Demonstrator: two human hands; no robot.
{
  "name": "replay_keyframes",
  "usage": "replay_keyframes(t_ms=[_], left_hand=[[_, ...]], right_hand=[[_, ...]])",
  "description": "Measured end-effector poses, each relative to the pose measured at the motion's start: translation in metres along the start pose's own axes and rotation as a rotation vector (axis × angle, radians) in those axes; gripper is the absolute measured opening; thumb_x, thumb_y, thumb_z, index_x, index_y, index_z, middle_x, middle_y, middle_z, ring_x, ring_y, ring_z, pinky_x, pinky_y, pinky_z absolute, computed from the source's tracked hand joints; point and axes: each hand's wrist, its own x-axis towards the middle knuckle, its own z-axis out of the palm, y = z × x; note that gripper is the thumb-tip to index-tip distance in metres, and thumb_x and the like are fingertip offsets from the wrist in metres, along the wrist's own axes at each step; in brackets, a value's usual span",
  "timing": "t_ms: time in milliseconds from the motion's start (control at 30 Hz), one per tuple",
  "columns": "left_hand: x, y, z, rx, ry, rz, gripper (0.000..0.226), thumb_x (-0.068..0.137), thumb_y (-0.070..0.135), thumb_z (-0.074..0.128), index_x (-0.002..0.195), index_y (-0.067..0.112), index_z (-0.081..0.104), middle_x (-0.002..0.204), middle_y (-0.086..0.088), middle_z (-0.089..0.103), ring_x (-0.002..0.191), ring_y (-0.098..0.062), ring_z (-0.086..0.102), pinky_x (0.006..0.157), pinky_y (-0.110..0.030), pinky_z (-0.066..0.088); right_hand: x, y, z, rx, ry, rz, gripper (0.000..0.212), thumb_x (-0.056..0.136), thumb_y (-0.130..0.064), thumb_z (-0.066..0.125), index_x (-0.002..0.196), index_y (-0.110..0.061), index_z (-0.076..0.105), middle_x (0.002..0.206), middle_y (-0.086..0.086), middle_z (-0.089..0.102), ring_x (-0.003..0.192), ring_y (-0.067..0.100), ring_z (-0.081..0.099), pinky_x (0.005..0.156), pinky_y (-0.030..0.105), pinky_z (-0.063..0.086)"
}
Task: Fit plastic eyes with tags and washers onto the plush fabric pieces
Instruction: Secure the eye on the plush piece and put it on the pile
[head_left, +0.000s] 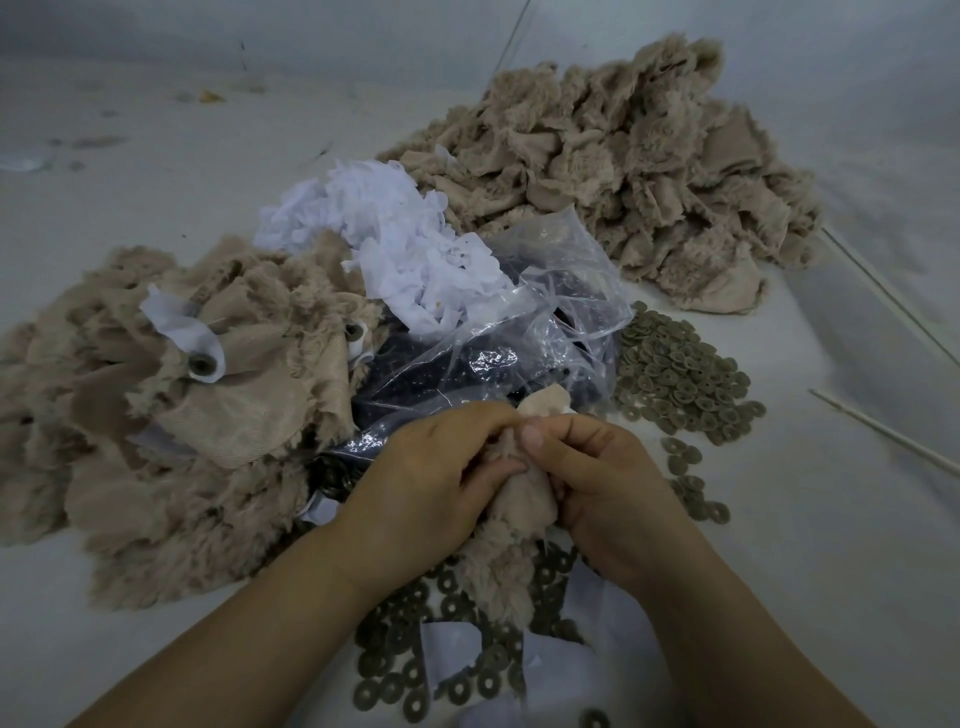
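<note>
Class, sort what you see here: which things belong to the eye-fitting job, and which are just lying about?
Job:
plush piece held by left hand and right hand
washers
white tags
bag of eyes
plush piles

Lying about:
thin sticks
scraps on the table

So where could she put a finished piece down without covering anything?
Bare table shows far left, beyond the left plush pile, and at the right past the washers. The middle, round the plastic bag and both hands, is crowded.
</note>
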Motion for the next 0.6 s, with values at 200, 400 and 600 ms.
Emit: replay_keyframes(t_ms=[200, 400, 600], left_hand=[[-0.0009, -0.0037, 0.003, 0.09, -0.012, 0.023, 0.026, 0.091, 0.012, 0.061, 0.113, -0.001, 0.068, 0.104, -0.01, 0.07, 0.097, -0.012, 0.058, 0.092, -0.012, 0.041], [-0.0002, -0.0039, 0.002, 0.066, 0.042, -0.046, 0.022, 0.089, 0.016, 0.061, 0.106, 0.004, 0.07, 0.101, -0.004, 0.071, 0.095, -0.008, 0.059, 0.091, -0.008, 0.04], [0.003, -0.0038, -0.0004, -0.033, -0.025, -0.057, 0.016, 0.09, 0.022, 0.062, 0.103, 0.012, 0.061, 0.098, 0.006, 0.062, 0.089, -0.005, 0.056, 0.084, -0.005, 0.039]], right_hand=[[-0.0032, 0.002, 0.0005, -0.106, 0.006, -0.159, 0.018, 0.073, -0.023, 0.076, 0.089, -0.015, 0.08, 0.076, 0.009, 0.075, 0.068, 0.013, 0.07, 0.062, 0.019, 0.055], [-0.003, 0.0045, -0.0001, -0.29, 0.049, -0.441, 0.024, 0.076, -0.016, 0.074, 0.099, -0.014, 0.075, 0.105, 0.006, 0.075, 0.1, 0.019, 0.071, 0.087, 0.028, 0.057], [-0.006, 0.0048, 0.0009, -0.414, 0.159, -0.517, 0.02, 0.078, -0.024, 0.071, 0.098, -0.025, 0.076, 0.096, -0.01, 0.077, 0.09, 0.008, 0.074, 0.077, 0.016, 0.056]])
